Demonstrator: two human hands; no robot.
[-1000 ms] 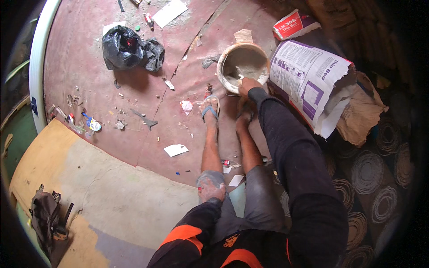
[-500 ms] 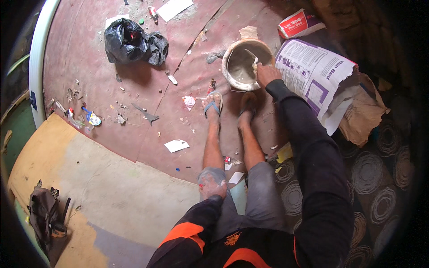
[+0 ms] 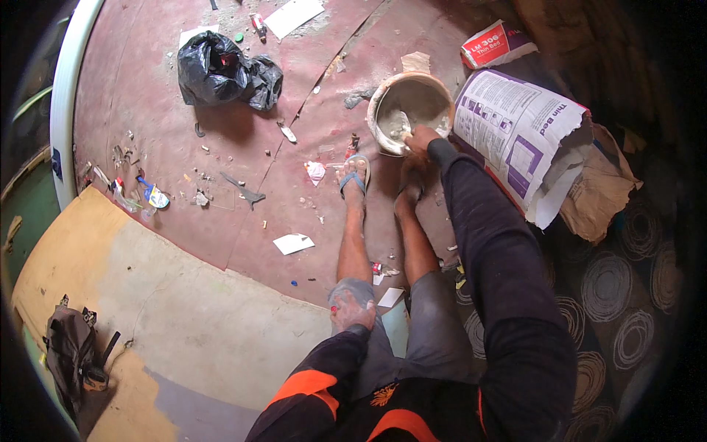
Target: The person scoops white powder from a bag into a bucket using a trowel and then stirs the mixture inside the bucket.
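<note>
A round bucket [image 3: 373,110] with a pale, caked rim stands just beyond my feet, with wet grey mortar [image 3: 421,99] inside. My right hand [image 3: 422,140] is closed on the handle of a small trowel [image 3: 404,127] at the bucket's near rim. The trowel is smeared with mortar and dips into the bucket; its far end is hard to make out. On my left knee lies my left hand [image 3: 351,309], dusty, its fingers stretched out and holding nothing.
Right of the bucket lie a torn white-and-purple paper sack [image 3: 508,132] and a red-and-white sack piece [image 3: 497,46]. A black plastic bag [image 3: 213,74] sits far left. Debris and a white tile piece [image 3: 293,243] dot the reddish floor. A dark bag [image 3: 70,353] rests on the board [image 3: 199,295].
My right hand has shifted slightly left and nearer to me, bringing the trowel to the near side of the bucket. My left hand stays on the knee.
</note>
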